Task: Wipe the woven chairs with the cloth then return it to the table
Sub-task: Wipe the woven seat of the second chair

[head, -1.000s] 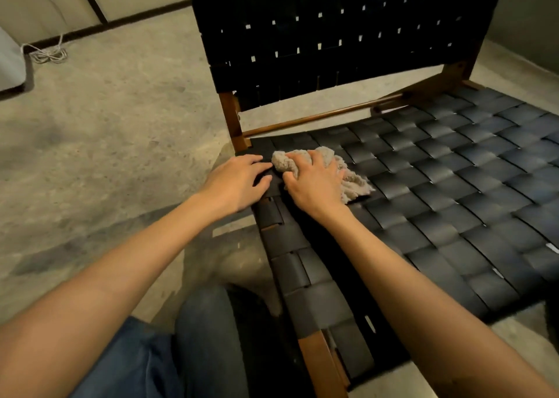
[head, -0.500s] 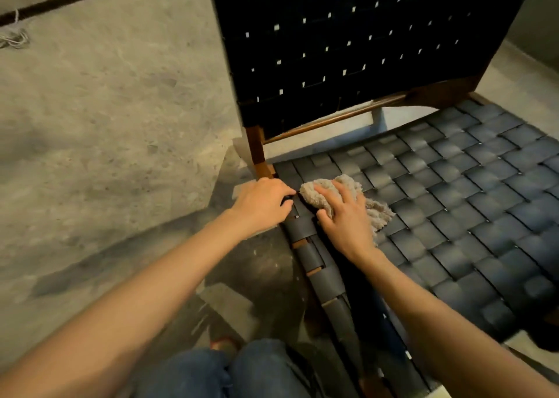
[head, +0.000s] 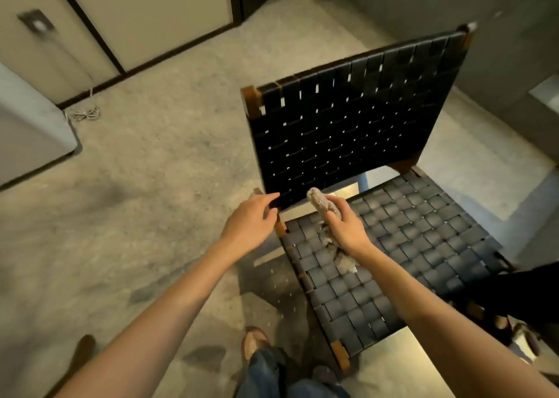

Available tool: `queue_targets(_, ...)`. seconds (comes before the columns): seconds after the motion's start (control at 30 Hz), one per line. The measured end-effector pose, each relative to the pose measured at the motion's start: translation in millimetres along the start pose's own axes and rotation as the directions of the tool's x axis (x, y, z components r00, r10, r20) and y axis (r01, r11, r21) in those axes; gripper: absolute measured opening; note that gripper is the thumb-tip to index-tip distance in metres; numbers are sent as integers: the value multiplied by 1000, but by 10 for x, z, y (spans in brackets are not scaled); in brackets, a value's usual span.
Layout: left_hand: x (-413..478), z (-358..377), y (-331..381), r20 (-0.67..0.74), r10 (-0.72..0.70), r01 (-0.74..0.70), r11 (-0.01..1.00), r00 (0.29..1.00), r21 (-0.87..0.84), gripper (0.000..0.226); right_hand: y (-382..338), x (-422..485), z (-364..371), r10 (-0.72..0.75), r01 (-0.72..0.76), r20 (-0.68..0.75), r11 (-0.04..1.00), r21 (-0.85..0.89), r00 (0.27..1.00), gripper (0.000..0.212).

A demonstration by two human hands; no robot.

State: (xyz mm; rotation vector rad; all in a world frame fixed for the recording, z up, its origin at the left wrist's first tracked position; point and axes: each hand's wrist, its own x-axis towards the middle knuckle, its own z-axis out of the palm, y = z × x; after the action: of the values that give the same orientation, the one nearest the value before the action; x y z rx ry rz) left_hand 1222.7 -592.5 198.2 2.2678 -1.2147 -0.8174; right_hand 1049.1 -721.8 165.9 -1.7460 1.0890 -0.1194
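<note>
Cloth (head: 321, 203) bunched in the right hand (head: 346, 231), fingers (head: 338, 220) curled around it. Its upper end is raised toward the lower edge of the backrest (head: 332, 143) of the woven chair (head: 393, 110), and its frayed tail hangs just over the seat (head: 417, 240). The left hand (head: 251, 219) steadies the chair, its fingers clamped on the backrest's lower left corner.

Probable hazards:
- The dangling tail may catch in the gaps between straps and pull free of the grip.
- A firm push on the backrest may tilt or slide the chair on the floor (head: 151, 171) if the left hand lets go.
- A short stroke may leave the upper straps unwiped.

The surface for the cloth's return is out of view.
</note>
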Motion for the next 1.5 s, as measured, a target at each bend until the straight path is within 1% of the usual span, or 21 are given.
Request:
queue_targets(0.13,-48,-698,287,-66,18,-22,998,998,-51,40,-659,-120,-233,-3,3,-8,999,34,1000,38)
queue_targets(0.27,68,-1128,407,-110,-2,-11,992,994,-125,40,-1017,-54,-356,-23,30,-70,994,108,997,38)
queue_targets(0.4,349,-1361,452,-150,20,-42,988,989,-145,41,-1270,217,-394,4,35,-174,973,226,985,39)
queue_targets(0.5,684,-1450,420,-144,-12,-9,989,990,-151,42,-1412,562,-364,66,6,-208,944,330,976,41)
queue_targets(0.57,938,-1484,376,-138,-27,8,990,990,-139,43,-1499,845,-308,75,5,-207,933,359,975,44)
queue_targets(0.63,1204,-1517,355,-148,-18,1,993,989,-114,43,-1595,1138,-232,53,35,-231,931,364,971,44)
queue_targets(0.67,1338,-1530,348,-149,-14,-1,994,989,-107,42,-1646,1272,-183,30,62,-260,939,339,965,44)
queue_targets(0.73,1584,-1540,324,-138,-20,6,995,990,-97,42,-1730,1499,-76,-48,122,-314,968,219,948,45)
queue_targets(0.8,1796,-1519,282,-126,-48,35,994,991,-106,44,-1778,1689,19,-169,196,-307,979,60,937,50)
queue_targets(0.83,1884,-1499,258,-119,-67,53,992,991,-118,45,-1788,1772,52,-239,240,-272,970,-33,932,51)
queue_targets(0.9,2017,-1446,193,-103,-103,87,985,989,-146,43,-1785,1932,95,-364,329,-138,917,-225,921,51)
queue_targets(0.97,2091,-1384,111,-73,-122,110,983,990,-150,38,-1761,2053,159,-420,390,7,836,-387,908,51)
queue_targets(1.03,2096,-1330,17,-44,-164,154,973,986,-174,34,-1748,2118,231,-411,389,70,775,-497,909,50)
queue_targets(1.13,2030,-1287,-114,-41,-239,221,942,970,-252,41,-1762,2209,254,-393,367,99,702,-611,914,49)
queue_targets(1.23,2005,-1278,-209,-72,-256,226,932,964,-282,48,-1749,2353,136,-471,431,156,559,-709,868,50)
queue_targets(1.27,2009,-1283,-229,-72,-249,220,935,966,-279,49,-1752,2392,97,-483,438,166,532,-725,860,49)
queue_targets(1.3,2013,-1291,-245,-68,-241,214,936,968,-279,49,-1759,2411,82,-474,429,167,525,-735,865,49)
queue_targets(1.43,2004,-1314,-251,-63,-206,182,947,977,-266,45,-1877,2309,275,-344,275,65,606,-746,937,54)
queue_targets(1.5,1994,-1328,-237,-64,-178,157,956,982,-247,41,-1901,2245,369,-322,260,65,612,-747,945,57)
